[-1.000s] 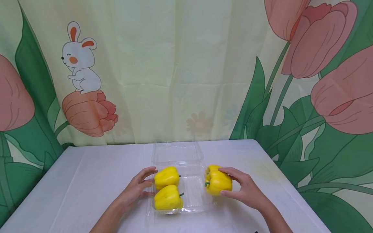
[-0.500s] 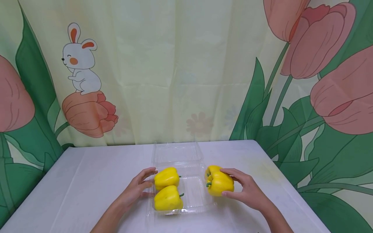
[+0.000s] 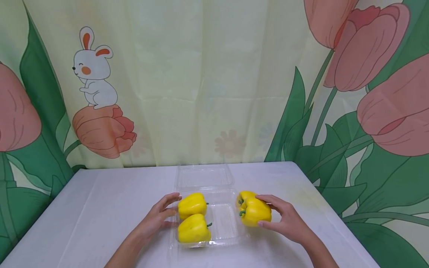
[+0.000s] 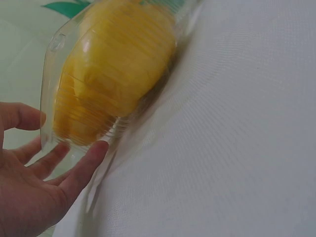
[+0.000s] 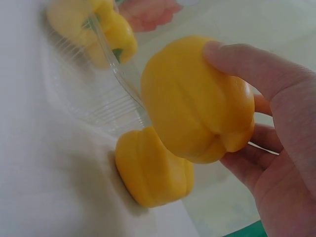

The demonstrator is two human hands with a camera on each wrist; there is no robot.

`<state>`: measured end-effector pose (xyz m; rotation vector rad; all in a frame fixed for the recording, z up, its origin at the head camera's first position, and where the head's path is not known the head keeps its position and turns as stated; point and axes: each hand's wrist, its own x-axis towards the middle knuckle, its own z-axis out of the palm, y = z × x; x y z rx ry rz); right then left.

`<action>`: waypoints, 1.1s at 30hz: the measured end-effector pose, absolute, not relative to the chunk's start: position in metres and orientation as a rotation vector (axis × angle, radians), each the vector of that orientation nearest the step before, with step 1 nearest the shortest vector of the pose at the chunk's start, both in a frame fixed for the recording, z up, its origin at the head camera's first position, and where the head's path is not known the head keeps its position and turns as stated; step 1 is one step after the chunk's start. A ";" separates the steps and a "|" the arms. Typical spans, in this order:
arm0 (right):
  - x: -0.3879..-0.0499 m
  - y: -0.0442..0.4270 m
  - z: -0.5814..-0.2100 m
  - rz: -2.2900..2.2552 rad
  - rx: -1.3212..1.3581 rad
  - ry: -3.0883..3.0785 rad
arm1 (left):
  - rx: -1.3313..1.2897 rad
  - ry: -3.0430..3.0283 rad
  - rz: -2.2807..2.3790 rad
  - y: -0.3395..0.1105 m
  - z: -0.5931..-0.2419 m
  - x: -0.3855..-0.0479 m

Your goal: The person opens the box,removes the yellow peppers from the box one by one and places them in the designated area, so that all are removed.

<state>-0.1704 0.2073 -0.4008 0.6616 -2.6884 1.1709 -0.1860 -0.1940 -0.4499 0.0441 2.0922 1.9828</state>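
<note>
My right hand [image 3: 285,221] grips a yellow bell pepper [image 3: 256,213] above the table, right of the clear plastic clamshell box [image 3: 223,225]. In the right wrist view, the thumb and fingers span the held pepper [image 5: 190,98]. Another yellow bell pepper [image 3: 244,196] rests on the table just behind it, outside the box. Two more peppers, a rear one [image 3: 192,205] and a front one [image 3: 193,228], lie in the box's left half, green stems facing right. At the box's left wall is my left hand [image 3: 157,216]. The left wrist view shows its extended fingertips [image 4: 100,148] touching the plastic.
The box's clear lid [image 3: 204,176] lies folded back toward the table's far edge. A white cloth [image 3: 100,212] covers the table. Behind hangs a curtain [image 3: 201,74] printed with a rabbit and tulips.
My right hand has shifted slightly right with its pepper, away from the box. The left hand, the box and the other peppers stay put.
</note>
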 end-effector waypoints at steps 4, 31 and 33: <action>-0.171 0.208 -0.400 1.167 0.660 -2.689 | 0.053 2.084 1.986 -0.194 -0.450 -0.185; -0.171 0.216 -0.401 1.145 0.590 -2.714 | 0.056 2.106 1.984 -0.194 -0.451 -0.186; -0.171 0.217 -0.401 1.139 0.596 -2.711 | 0.060 2.105 1.983 -0.194 -0.451 -0.186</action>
